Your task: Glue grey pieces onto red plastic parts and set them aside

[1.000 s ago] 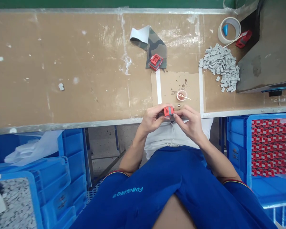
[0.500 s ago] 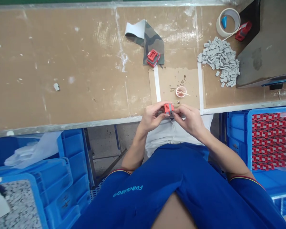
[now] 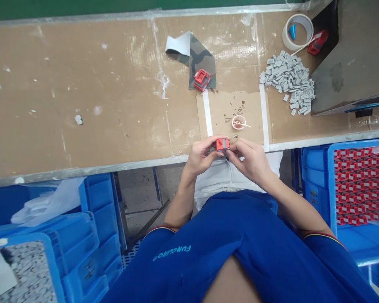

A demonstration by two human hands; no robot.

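A small red and grey plastic block [image 3: 222, 144] is held at the table's front edge. My left hand [image 3: 202, 156] grips its left side between thumb and fingers. On its right side the fingertips of my right hand [image 3: 249, 159] are pinched together against it; whether they hold a small part is hidden. Just beyond the hands stands a little cup [image 3: 238, 122] with reddish contents and a thin white stick across it. Another red and grey block [image 3: 202, 80] rests on a camouflage cloth strip [image 3: 202, 52] farther back.
Right of the cup lies a pile of small grey pieces [image 3: 290, 80]. Behind it are a tape roll [image 3: 286, 33] and a red block [image 3: 317, 42] beside a large dark box [image 3: 353, 63]. Blue crates [image 3: 316, 189] flank me, the right one filled with red parts [image 3: 361, 185].
The view has shifted slightly, so the table items sit a little differently in the picture. Both hands stay on the red and grey block with barely any movement.
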